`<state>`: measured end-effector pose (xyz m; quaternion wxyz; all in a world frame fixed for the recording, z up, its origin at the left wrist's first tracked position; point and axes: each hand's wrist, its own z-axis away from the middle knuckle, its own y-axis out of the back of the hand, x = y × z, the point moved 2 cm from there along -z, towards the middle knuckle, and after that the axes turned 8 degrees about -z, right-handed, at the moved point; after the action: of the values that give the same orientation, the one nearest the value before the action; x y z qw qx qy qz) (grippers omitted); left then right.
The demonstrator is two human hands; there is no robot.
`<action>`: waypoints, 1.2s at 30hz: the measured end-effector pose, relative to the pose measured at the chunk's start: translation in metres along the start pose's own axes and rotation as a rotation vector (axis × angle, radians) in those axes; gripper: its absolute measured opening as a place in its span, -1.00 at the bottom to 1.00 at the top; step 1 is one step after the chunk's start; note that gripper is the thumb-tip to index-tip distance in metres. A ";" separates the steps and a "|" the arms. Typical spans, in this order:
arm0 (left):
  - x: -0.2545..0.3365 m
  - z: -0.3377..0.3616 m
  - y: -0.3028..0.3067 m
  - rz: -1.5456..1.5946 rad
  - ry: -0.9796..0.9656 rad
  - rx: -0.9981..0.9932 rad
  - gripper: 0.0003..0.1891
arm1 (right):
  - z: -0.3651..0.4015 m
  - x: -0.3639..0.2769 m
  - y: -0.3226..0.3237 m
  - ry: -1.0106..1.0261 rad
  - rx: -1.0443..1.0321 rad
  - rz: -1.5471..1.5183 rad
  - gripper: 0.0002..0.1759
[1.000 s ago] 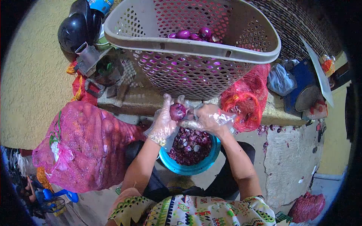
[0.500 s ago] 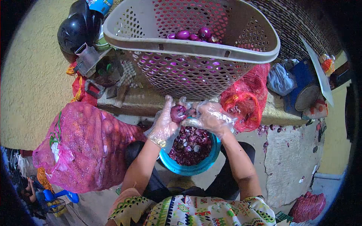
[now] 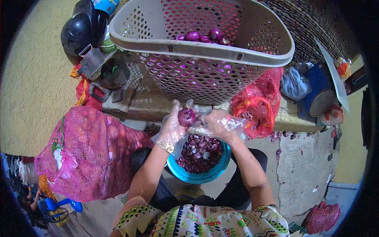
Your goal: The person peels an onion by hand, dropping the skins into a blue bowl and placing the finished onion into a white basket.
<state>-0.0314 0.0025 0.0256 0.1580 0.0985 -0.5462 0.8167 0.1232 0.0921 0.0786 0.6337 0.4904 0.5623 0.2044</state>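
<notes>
Above a blue basin [image 3: 197, 180] of purple onion skins [image 3: 193, 160], my left hand [image 3: 172, 127], in a clear plastic glove, grips a red onion [image 3: 186, 117]. My right hand [image 3: 220, 123], also gloved in clear plastic, is closed close beside the onion on its right. Its fingers are curled, and whatever they may hold is hidden. Just beyond both hands stands a large grey-beige plastic basket [image 3: 203, 49] with perforated walls. Several shiny purple onions [image 3: 192, 36] lie inside it.
A bulging pink mesh sack [image 3: 90, 158] of onions stands at my left. Behind my right hand a red mesh bag [image 3: 258, 114] leans by the basket on a concrete ledge [image 3: 152, 110]. A black helmet [image 3: 77, 35] is at upper left, and loose skins litter the floor at right.
The onion has turned slightly and moved up a little in my left hand. My right hand has shifted a little around it. The basket, sack and basin stay in place.
</notes>
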 end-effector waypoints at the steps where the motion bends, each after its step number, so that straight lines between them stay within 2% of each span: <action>1: 0.001 0.000 0.002 0.037 0.033 -0.073 -0.49 | 0.000 0.003 -0.004 0.011 -0.027 0.073 -0.44; 2: 0.000 -0.001 0.004 0.038 0.033 -0.074 -0.49 | 0.002 0.005 -0.006 0.010 -0.027 0.073 -0.44; 4: 0.001 0.000 0.003 -0.110 -0.019 0.119 -0.48 | 0.003 0.001 -0.001 -0.009 0.018 0.032 -0.43; 7: -0.001 0.000 0.001 -0.095 -0.065 0.173 -0.48 | 0.002 -0.011 0.016 -0.061 0.139 -0.129 -0.39; 11: -0.003 0.000 0.000 -0.112 -0.063 0.149 -0.49 | 0.000 -0.014 0.019 -0.095 0.157 -0.167 -0.35; 14: -0.005 -0.001 0.001 -0.094 0.026 0.090 -0.50 | -0.001 -0.013 0.017 -0.129 0.125 -0.097 -0.33; 16: -0.007 -0.004 0.000 -0.070 -0.070 0.082 -0.50 | -0.001 -0.007 0.011 -0.141 0.093 -0.056 -0.35; 23: -0.006 -0.002 -0.002 -0.045 -0.074 0.061 -0.51 | -0.003 0.000 0.001 -0.126 0.052 -0.110 -0.47; 28: -0.006 0.004 -0.016 -0.182 -0.095 0.160 -0.45 | -0.003 0.005 -0.005 -0.083 0.024 -0.118 -0.46; 32: -0.005 -0.002 -0.001 -0.135 -0.049 0.078 -0.45 | 0.000 0.008 -0.006 -0.029 0.031 -0.075 -0.47; 35: -0.003 -0.003 -0.002 -0.029 -0.059 0.108 -0.53 | 0.003 0.007 -0.009 -0.034 -0.034 0.050 -0.48; 36: -0.003 -0.003 -0.006 -0.058 -0.112 0.198 -0.53 | 0.003 0.007 -0.011 0.004 -0.023 0.060 -0.50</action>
<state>-0.0267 0.0065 0.0287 0.1403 0.1748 -0.4677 0.8550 0.1242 0.0917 0.0653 0.6318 0.4995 0.5460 0.2307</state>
